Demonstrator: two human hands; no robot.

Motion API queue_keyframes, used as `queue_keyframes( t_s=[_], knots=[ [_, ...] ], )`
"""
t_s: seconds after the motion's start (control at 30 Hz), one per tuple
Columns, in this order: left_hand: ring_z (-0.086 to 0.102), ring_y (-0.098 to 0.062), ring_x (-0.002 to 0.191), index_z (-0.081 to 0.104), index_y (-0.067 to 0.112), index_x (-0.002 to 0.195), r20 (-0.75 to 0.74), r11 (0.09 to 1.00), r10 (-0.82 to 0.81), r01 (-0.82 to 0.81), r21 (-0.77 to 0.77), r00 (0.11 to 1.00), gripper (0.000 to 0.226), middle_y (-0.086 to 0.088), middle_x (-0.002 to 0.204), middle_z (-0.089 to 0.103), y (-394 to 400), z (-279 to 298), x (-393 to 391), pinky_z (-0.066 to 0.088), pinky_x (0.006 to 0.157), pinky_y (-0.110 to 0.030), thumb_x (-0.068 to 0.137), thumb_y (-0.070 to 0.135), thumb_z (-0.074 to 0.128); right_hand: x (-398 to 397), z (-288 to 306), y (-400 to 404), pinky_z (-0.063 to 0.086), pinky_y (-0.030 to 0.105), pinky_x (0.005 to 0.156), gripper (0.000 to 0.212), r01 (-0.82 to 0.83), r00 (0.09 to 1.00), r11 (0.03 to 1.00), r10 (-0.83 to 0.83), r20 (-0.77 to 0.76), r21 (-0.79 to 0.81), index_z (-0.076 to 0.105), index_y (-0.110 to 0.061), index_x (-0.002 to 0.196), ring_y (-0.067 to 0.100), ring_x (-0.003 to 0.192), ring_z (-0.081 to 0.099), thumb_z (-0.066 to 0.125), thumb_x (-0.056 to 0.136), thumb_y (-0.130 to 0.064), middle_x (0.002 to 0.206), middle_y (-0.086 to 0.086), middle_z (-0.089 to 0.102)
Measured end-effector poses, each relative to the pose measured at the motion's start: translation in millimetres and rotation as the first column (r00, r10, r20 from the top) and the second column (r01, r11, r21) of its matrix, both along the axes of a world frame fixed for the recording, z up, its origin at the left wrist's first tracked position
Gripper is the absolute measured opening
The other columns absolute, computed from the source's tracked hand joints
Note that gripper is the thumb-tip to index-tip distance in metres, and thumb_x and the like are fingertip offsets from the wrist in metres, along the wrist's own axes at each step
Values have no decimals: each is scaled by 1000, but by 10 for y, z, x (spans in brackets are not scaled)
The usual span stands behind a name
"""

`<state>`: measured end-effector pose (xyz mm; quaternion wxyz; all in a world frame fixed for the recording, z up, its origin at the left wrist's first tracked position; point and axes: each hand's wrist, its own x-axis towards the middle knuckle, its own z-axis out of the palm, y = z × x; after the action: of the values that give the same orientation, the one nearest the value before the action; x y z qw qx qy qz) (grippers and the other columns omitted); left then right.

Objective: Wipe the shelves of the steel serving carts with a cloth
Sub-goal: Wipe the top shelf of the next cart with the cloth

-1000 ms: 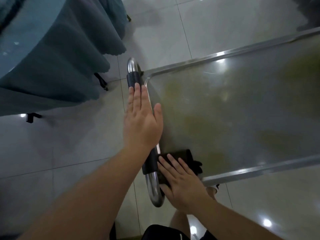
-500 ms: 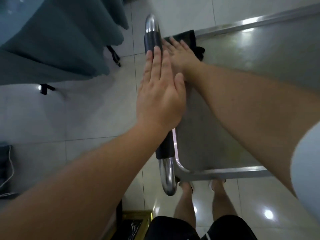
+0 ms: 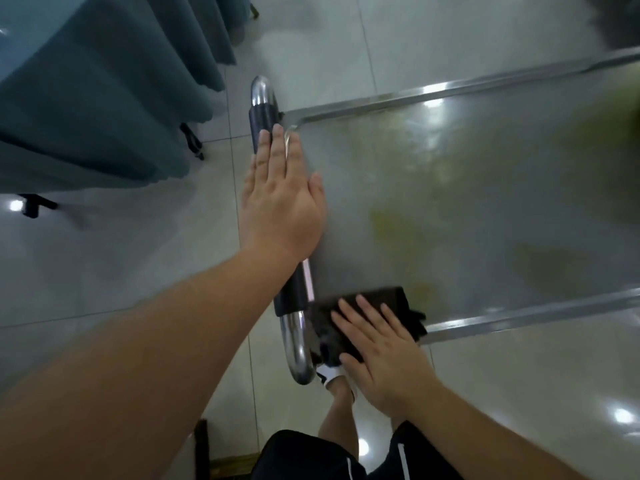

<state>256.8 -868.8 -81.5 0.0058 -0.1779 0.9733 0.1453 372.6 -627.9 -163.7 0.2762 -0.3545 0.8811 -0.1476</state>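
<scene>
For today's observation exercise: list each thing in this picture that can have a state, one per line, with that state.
Left hand: open, flat on the handle.
Right hand: open, fingers straight, pressing the cloth.
Cloth: dark, bunched, at the shelf's near corner.
Shelf: smeared with yellowish streaks.
Handle: lying level along the shelf's end.

Dim, soft-focus wide-angle view; overhead lamps glare on floor (image 3: 485, 39) and shelf (image 3: 485, 202).

no readable text, labels, brands or numbers anywhere
</scene>
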Motion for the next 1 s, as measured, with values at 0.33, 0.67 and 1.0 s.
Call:
queue_keyframes(
  t_s=[0.33,0.67,1.0],
  knots=[
    [-21,-17,160,-11,13,167,71,999,34,-32,-29,997,71,-6,175,-18,96,17,-28,-11,129,-36,110,47,16,-708,-132,-5,3,48,129,70,186,972,977,-168,-163,106,17,-28,166,16,161,-2,20,105,-62,174,-7,9],
    [-11,-16,162,6,10,168,28,993,76,-73,-90,997,70,-6,177,-4,107,-55,-71,-11,128,-32,109,46,15,-3323,-281,-1471,-6,45,128,71,48,977,995,-28,-213,90,12,-24,167,18,160,0,23,105,-57,175,-5,6],
    [-12,-15,162,4,12,169,65,994,71,-65,-86,995,67,-5,177,-7,125,-4,-71,-9,129,-34,111,43,18,-2454,-307,-905,1,46,130,72,76,965,997,-71,-252,10,26,-18,164,20,160,11,30,104,-56,172,1,21]
  ],
)
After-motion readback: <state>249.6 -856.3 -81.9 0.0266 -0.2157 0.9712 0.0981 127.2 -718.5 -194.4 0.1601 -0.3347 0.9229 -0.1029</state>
